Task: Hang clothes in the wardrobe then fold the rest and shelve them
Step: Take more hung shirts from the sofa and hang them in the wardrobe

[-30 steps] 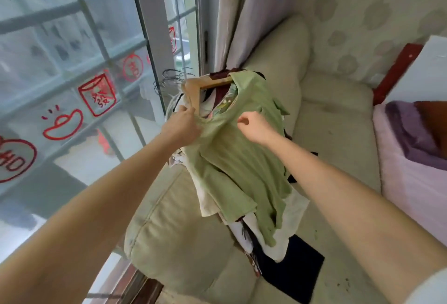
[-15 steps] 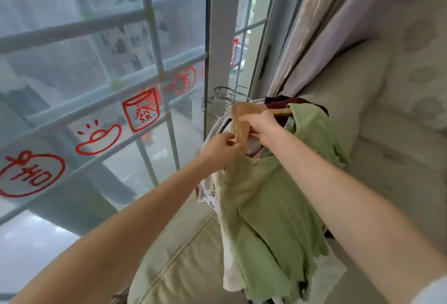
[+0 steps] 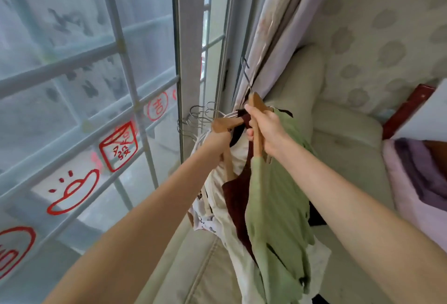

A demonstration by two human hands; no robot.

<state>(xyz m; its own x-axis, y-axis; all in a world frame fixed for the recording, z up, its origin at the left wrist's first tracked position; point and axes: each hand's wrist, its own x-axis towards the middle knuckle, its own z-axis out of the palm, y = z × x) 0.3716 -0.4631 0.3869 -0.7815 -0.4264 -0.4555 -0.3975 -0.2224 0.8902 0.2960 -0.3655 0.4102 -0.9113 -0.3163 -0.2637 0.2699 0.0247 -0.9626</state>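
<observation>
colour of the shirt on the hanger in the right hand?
Light green, plain, no print visible. Green shirt shows best in the head view, hanging from the wooden hanger.

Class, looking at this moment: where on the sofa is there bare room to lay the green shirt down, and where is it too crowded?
Free: the sofa seat between the hanging clothes and the purple bedding, and the cushion edge below the left forearm. Crowded: by the window, where wire hangers, both hands and the green shirt bunch together.

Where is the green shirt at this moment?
In the head view, the green shirt hangs right of centre on a wooden hanger gripped by the right hand, beside a dark red garment and above the beige sofa.
</observation>
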